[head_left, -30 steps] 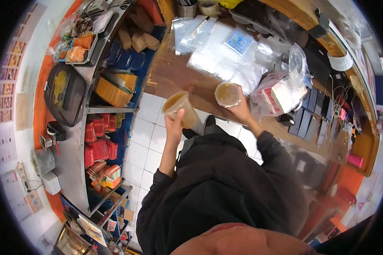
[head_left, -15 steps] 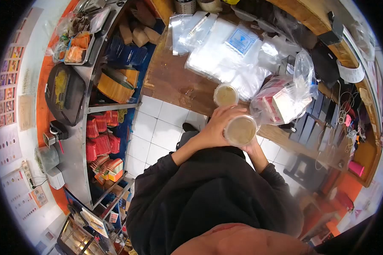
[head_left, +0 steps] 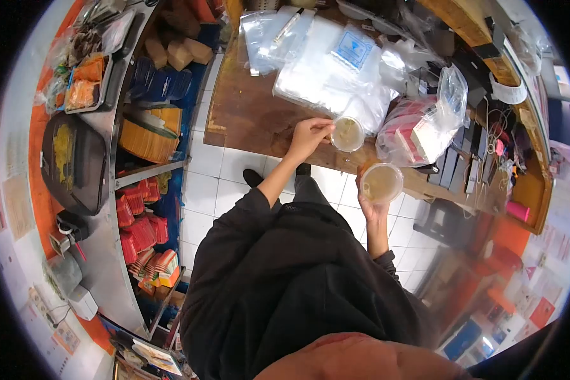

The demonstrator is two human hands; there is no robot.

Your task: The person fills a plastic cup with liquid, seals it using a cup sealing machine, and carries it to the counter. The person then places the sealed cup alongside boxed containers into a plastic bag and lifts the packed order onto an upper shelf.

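Half a second ago both hands were around one cup; now they are apart. The left hand (head_left: 311, 137) has gone to the first cup (head_left: 348, 133), which was already at the counter (head_left: 253, 120) then, and its fingers are drawn narrow at the rim's left side (whether they grip it or only touch it, I cannot tell). The right hand (head_left: 375, 206) has the second cup (head_left: 382, 183) to itself, fingers curled around the side and underneath, holding it upright just off the counter's front edge.

Both cups are clear and round-mouthed, with cloudy yellowish-brown contents seen from above. To the right, the plastic bag (head_left: 451, 95) has pink-and-white boxes (head_left: 418, 138) inside. On the metal shelf (head_left: 101, 244) at the far left, the black tray (head_left: 77, 171) has something yellow in it, and the smaller tray (head_left: 105, 95) bears orange packets (head_left: 85, 88).

The first cup is near the counter's front edge, close against the clear sleeves (head_left: 323, 79) behind it. Bare wood runs leftward past the left hand to the counter's corner; on the right, the bagged boxes crowd the way. Between counter and body, white floor tiles (head_left: 199, 190) show.
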